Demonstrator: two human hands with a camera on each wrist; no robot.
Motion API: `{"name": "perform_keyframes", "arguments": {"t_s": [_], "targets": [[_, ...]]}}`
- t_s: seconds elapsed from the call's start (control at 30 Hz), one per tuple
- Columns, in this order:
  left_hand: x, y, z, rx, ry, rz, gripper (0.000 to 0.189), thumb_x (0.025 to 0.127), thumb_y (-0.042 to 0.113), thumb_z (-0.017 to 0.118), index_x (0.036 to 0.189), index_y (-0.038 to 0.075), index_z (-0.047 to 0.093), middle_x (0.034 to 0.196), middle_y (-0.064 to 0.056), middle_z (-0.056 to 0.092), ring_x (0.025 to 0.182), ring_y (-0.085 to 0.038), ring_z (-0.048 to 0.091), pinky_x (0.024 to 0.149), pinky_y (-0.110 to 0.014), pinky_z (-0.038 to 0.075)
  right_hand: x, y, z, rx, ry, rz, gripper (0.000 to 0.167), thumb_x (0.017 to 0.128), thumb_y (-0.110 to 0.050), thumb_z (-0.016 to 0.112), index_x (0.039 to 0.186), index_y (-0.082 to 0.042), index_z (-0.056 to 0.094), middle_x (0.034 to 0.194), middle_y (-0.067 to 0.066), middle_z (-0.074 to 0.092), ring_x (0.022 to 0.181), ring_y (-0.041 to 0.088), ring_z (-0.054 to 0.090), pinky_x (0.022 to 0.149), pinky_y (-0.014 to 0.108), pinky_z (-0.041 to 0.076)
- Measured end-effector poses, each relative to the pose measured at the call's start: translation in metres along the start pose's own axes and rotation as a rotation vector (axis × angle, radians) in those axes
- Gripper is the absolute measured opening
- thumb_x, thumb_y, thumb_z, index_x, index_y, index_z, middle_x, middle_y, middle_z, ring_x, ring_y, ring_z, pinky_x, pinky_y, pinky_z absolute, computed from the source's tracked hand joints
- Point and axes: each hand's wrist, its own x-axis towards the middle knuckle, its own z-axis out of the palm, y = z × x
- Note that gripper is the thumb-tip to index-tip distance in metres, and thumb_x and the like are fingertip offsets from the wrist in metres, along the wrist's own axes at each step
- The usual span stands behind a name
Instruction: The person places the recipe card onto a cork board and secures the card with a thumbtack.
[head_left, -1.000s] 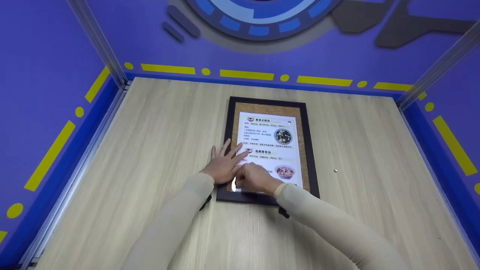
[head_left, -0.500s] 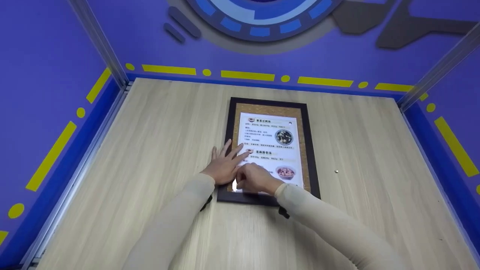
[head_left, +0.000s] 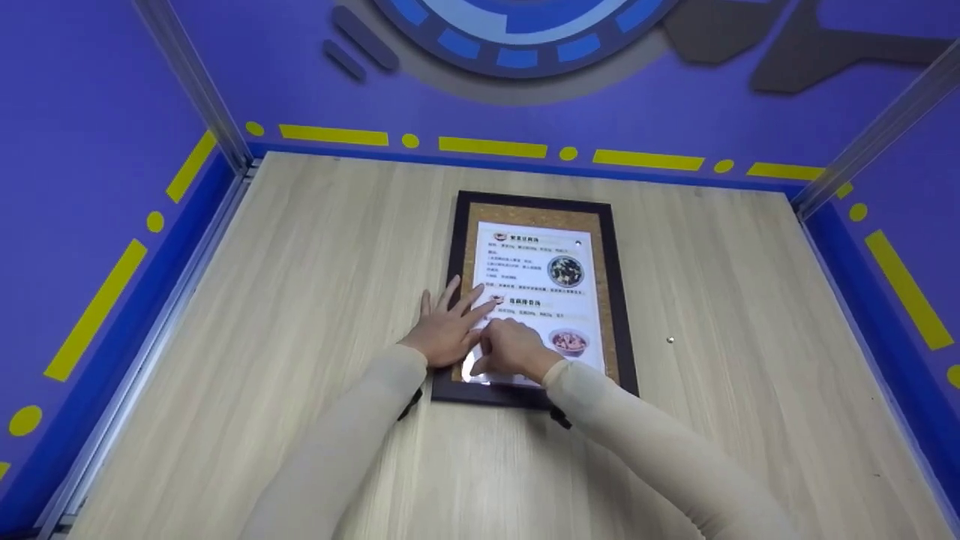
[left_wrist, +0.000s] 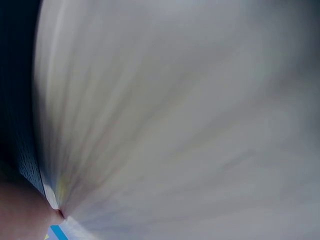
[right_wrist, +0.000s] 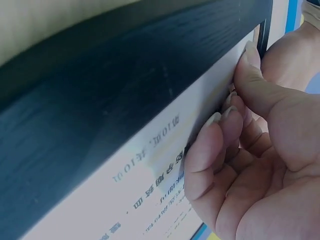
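Note:
A dark-framed cork board (head_left: 619, 300) lies on the table with a printed sheet (head_left: 566, 311) over its cork. The sheet has text and round food pictures. My left hand (head_left: 442, 331) rests with spread fingers across the frame's left side and the sheet's edge. Beside it, my right hand (head_left: 514, 345) is at the sheet's lower left part. In the right wrist view its fingers (right_wrist: 205, 150) are curled in, while the thumb reaches to the sheet close to the dark frame (right_wrist: 125, 75). No object shows between them. The left wrist view is mostly a blurred pale surface.
A small shiny round piece (head_left: 670, 340) lies on the wood-grain table (head_left: 337, 262), right of the board. A similar dot (head_left: 578, 243) sits at the sheet's top right corner. Blue-purple panels (head_left: 90, 187) with yellow marks stand around the table on three sides.
The right hand's thumb now stands out from the curled fingers, toward the sheet's lower left. The left hand keeps its place on the board.

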Motion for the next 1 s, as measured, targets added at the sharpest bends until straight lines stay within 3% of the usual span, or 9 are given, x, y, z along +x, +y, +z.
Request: {"name": "perform_keyframes", "arguments": {"t_s": [0.3,0.57,1.0], "targets": [[0.001,0.001,-0.002,-0.003,-0.016,-0.017,0.054,0.107,0.046,0.034,0.159,0.033,0.026,0.165,-0.001,0.014,0.149,-0.038,-0.003,0.105,-0.076,0.007,0.001,-0.002,-0.001,-0.027,-0.014,0.028,0.035,0.073,-0.036,0.088,0.06,-0.012,0.066,0.056,-0.006,0.058,0.054,0.015,0.051,0.056,0.038,0.049],[-0.001,0.0,-0.002,-0.008,-0.02,-0.011,0.054,0.107,0.045,0.036,0.158,0.032,0.027,0.165,-0.001,0.015,0.149,-0.039,-0.003,0.105,-0.076,0.008,0.001,0.002,0.003,-0.007,-0.006,0.014,0.035,0.073,-0.035,0.088,0.059,-0.013,0.064,0.053,-0.008,0.055,0.051,0.013,0.049,0.052,0.034,0.043],[-0.001,0.0,-0.001,-0.017,-0.01,-0.012,0.054,0.107,0.044,0.037,0.158,0.03,0.028,0.165,-0.002,0.015,0.149,-0.039,-0.001,0.105,-0.076,0.008,-0.013,0.007,0.008,0.047,0.099,-0.135,0.027,0.078,-0.033,0.085,0.069,-0.014,0.067,0.057,-0.009,0.057,0.052,0.008,0.051,0.052,0.03,0.045]]}}
